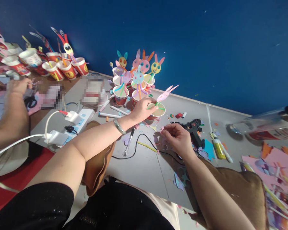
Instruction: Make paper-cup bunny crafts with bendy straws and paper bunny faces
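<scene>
My left hand reaches to a paper cup, its fingers closed at the green straw that carries a pink paper rabbit head. This rabbit tilts to the right above the cup. To the right, my right hand is closed in a pinch low over the table. A small pink paper piece shows at its fingertips. Just behind that hand lies a black glue gun. Several finished rabbit cups stand beyond my left hand.
Markers, a pen, a black cord and paper scraps lie on the grey table. A power strip is at left, near another person's hand. A yellow glue bottle and a clear bottle lie right.
</scene>
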A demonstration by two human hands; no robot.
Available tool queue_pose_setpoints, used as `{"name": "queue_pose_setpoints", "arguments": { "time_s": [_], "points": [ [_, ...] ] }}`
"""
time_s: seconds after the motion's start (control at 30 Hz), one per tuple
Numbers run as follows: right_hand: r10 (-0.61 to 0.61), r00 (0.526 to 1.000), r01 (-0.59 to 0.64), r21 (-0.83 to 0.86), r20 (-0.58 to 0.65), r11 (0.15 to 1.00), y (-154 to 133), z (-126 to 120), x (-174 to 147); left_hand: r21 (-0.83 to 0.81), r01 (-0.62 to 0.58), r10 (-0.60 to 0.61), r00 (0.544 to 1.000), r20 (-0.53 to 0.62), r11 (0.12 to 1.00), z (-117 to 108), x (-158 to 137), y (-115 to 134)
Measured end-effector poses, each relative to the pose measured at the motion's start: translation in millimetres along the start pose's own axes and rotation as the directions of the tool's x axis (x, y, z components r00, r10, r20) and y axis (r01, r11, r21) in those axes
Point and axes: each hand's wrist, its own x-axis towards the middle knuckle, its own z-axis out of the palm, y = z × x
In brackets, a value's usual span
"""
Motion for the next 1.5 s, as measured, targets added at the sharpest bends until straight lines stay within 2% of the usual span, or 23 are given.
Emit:
{"name": "queue_pose_setpoints", "arguments": {
  "time_s": [0.23,0.53,0.63,0.87,1.17,1.5],
  "points": [
    [0.015,0.999,-0.014,0.022,-0.039,1.000,-1,-1,1,-0.017,-0.080,0.079,0.997,-0.017,0.997,1,-2,-1],
    [0.038,0.997,-0.037,0.028,-0.073,0.999,2,-1,2,-0.093,-0.071,0.064,0.995,-0.075,0.993,8,-2,-12],
    [0.015,0.995,-0.012,0.031,-0.097,0.999,4,-2,2,-0.093,-0.111,0.102,0.990,-0.097,0.990,8,-2,-14],
    [0.005,0.992,0.002,0.064,-0.123,0.998,10,-4,2,-0.218,-0.213,0.196,0.976,-0.095,0.952,8,1,-24],
    [0.000,0.993,0.011,0.089,-0.121,0.996,8,-1,3,-0.176,-0.210,0.200,0.977,-0.077,0.962,12,2,-35],
    [-0.063,0.991,0.067,0.032,-0.117,0.997,6,0,1,-0.145,-0.075,0.073,0.997,-0.015,0.987,4,0,-12]
  ]
}}
